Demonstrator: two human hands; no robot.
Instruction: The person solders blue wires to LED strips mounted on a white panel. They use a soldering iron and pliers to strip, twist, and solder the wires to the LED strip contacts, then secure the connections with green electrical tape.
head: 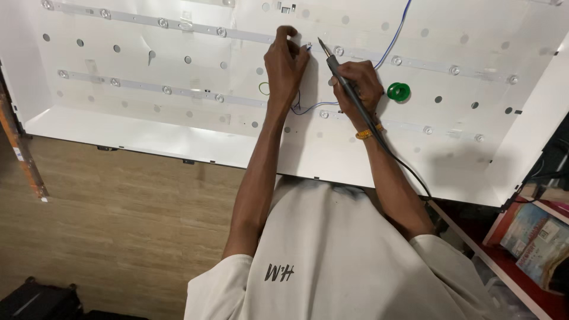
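You wear an off-white short-sleeved T-shirt [332, 255] with a small dark mark printed on the chest. Its sleeves end above your elbows, leaving both forearms bare. On your right wrist sits a thin orange-yellow band [367, 133]. Your left hand [284, 65] and right hand [358, 89] carry no gloves or rings that show.

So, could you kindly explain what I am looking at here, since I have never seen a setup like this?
This is a single view from a camera worn on a person's head, looking down at their own arms. In front of them lies a large white panel with shallow sloped edges, crossed by thin strips carrying small round lenses. The right hand holds a pen-shaped tool with a pointed tip and a dark cable, like a soldering iron. The left hand pinches something small near that tip; a thin blue wire runs past. A small green spool sits beside the right hand.
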